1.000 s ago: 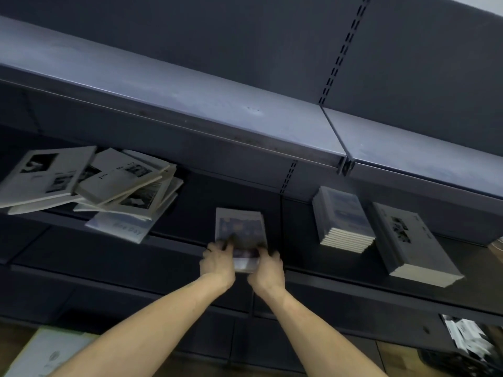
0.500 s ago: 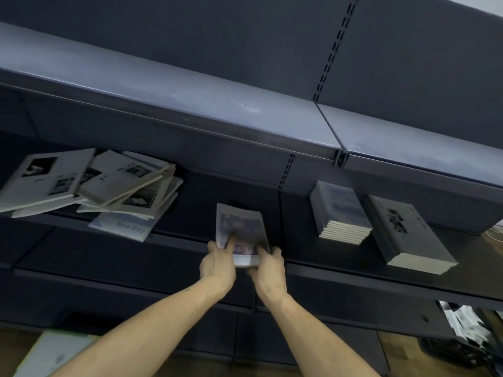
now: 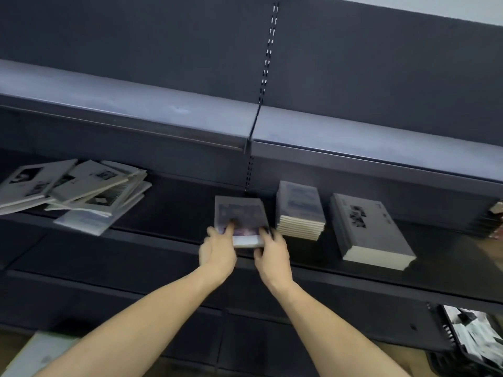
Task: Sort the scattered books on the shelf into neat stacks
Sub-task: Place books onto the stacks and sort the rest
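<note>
— Books first, far left: that loose heap of pale booklets [image 3: 73, 190] is the untidy part. They lie fanned and crossed over one another, some tilted, with a bluish one at the bottom poking out past the front edge of the middle shelf [image 3: 163, 229].

— So nothing done on that side?

— Not that I can see. It looks like the main job left. Next along there's a stretch of bare dark shelf, then the small stack with the purple cover [image 3: 241, 221], right at the shelf's front edge, just under the slotted upright [image 3: 249, 172].

— And the hands are on that one?

— Both. The left hand [image 3: 217, 250] grips its near left corner, thumb laid on the cover and fingers curled below. The right hand [image 3: 270, 254] holds the near right corner, fingers wrapped along the side. I'd say the stack is being squared up or nudged into place; it's blurred, so whether it's resting flat or lifted a touch I can't tell.

— What's to the right of it?

— Two finished-looking piles. A tidy stack of thin blue-grey booklets [image 3: 299, 210] stands just beside the held one, edges flush. Beyond that, a thicker dark stack [image 3: 370, 229], also squared. At the far right edge more things sit on the shelf, too cropped to name, and a black basket of papers [image 3: 468, 338] sits lower down.

— Halfway, then?

— Roughly, by my guess: two piles neat, a third in hand, and the whole left heap to sort.
</note>
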The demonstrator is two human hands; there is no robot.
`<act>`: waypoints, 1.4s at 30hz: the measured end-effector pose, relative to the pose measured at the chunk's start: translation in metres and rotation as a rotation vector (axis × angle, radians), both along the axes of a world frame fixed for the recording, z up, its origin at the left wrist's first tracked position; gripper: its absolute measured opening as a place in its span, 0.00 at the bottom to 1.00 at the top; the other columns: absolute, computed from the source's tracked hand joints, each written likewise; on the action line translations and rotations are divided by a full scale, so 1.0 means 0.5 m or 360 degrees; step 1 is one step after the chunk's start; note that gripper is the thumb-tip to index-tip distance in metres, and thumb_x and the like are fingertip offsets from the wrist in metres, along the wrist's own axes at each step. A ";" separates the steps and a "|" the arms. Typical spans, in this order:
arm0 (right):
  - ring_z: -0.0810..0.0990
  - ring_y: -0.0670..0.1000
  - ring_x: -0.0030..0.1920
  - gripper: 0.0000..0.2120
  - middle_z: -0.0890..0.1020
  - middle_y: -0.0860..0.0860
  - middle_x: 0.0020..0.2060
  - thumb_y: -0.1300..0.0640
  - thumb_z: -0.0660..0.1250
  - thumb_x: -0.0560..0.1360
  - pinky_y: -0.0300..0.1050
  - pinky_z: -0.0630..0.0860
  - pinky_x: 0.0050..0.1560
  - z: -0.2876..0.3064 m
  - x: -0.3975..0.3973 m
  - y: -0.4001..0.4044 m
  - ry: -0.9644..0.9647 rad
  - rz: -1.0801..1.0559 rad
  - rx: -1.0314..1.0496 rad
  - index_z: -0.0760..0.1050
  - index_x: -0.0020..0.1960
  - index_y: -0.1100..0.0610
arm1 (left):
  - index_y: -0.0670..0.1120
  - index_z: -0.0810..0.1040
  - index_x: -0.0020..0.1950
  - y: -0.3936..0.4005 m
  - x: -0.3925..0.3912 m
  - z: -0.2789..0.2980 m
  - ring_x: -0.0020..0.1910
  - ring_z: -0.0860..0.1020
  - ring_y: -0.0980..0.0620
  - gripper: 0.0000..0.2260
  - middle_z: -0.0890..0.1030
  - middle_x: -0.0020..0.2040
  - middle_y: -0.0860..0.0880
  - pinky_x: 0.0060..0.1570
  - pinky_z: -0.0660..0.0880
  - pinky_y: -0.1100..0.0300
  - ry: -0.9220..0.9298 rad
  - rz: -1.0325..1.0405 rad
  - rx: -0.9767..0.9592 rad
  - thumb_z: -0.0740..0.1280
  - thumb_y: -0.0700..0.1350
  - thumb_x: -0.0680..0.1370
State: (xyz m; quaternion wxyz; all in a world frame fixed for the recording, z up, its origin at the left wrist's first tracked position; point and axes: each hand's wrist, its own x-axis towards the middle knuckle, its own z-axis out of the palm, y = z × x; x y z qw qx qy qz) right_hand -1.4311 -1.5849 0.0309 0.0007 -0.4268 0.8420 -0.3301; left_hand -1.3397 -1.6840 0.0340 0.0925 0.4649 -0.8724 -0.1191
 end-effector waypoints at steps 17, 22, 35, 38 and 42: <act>0.72 0.53 0.67 0.21 0.73 0.54 0.69 0.53 0.67 0.79 0.36 0.64 0.63 0.042 -0.209 0.216 -0.0115 -0.0003 -0.0186 0.71 0.71 0.54 | 0.55 0.55 0.78 0.167 -0.222 0.057 0.51 0.76 0.43 0.31 0.68 0.60 0.40 0.41 0.71 0.57 -0.0083 -0.0131 -0.0109 0.62 0.39 0.77; 0.75 0.54 0.63 0.18 0.77 0.53 0.64 0.55 0.69 0.77 0.38 0.68 0.61 0.042 -0.248 0.213 -0.0145 -0.0031 -0.0170 0.75 0.67 0.56 | 0.57 0.47 0.79 0.145 -0.269 0.033 0.57 0.76 0.40 0.33 0.65 0.69 0.35 0.47 0.74 0.53 -0.0140 -0.0205 -0.0033 0.62 0.44 0.80; 0.69 0.52 0.72 0.25 0.70 0.50 0.72 0.51 0.66 0.79 0.45 0.70 0.67 -0.025 -0.362 0.133 -0.0177 -0.0267 0.0136 0.66 0.74 0.49 | 0.58 0.52 0.78 0.026 -0.336 0.018 0.68 0.68 0.40 0.36 0.64 0.73 0.43 0.61 0.72 0.47 -0.0100 -0.0620 0.0171 0.68 0.54 0.76; 0.66 0.51 0.73 0.25 0.67 0.50 0.74 0.53 0.65 0.79 0.42 0.67 0.67 -0.028 -0.382 0.111 -0.0125 -0.0282 0.0146 0.65 0.75 0.49 | 0.58 0.60 0.75 0.006 -0.348 0.016 0.67 0.68 0.41 0.29 0.66 0.72 0.44 0.62 0.71 0.48 -0.0078 -0.0603 0.0077 0.67 0.54 0.77; 0.61 0.51 0.76 0.24 0.61 0.49 0.77 0.56 0.60 0.82 0.42 0.63 0.71 -0.030 -0.406 0.094 -0.0081 -0.0291 0.0284 0.60 0.77 0.48 | 0.57 0.65 0.73 -0.006 -0.363 0.012 0.66 0.68 0.41 0.22 0.68 0.70 0.44 0.62 0.70 0.49 0.0016 -0.0614 0.0090 0.65 0.51 0.79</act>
